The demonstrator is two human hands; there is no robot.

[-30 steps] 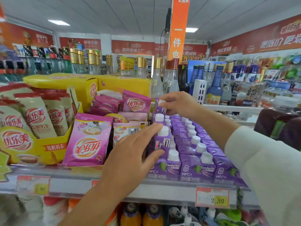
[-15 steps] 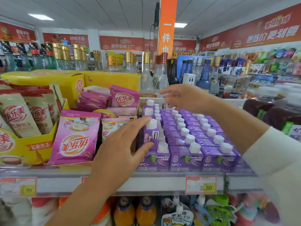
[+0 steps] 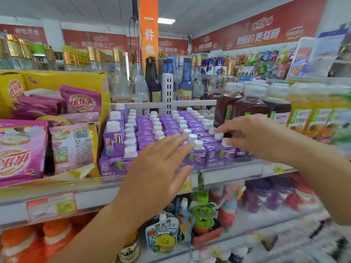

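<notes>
Place: a small grocery shop, seen from the aisle.
Shelving: a long shelf (image 3: 95,196) packed edge to edge, with another tier below it.
Prices: a price tag (image 3: 51,206) is clipped to the shelf front.
Stock: many identical cartons (image 3: 144,128) in rows, packets (image 3: 20,150) in a yellow box (image 3: 66,78), bottles (image 3: 152,80) behind, pouches (image 3: 163,234) underneath.
Signs: red banners (image 3: 256,33) run along the walls under the ceiling, and an orange sign (image 3: 149,27) hangs overhead.

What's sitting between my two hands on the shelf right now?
In the head view, only the white caps of the front-row purple drink cartons stand between the left hand and the right hand.
</notes>
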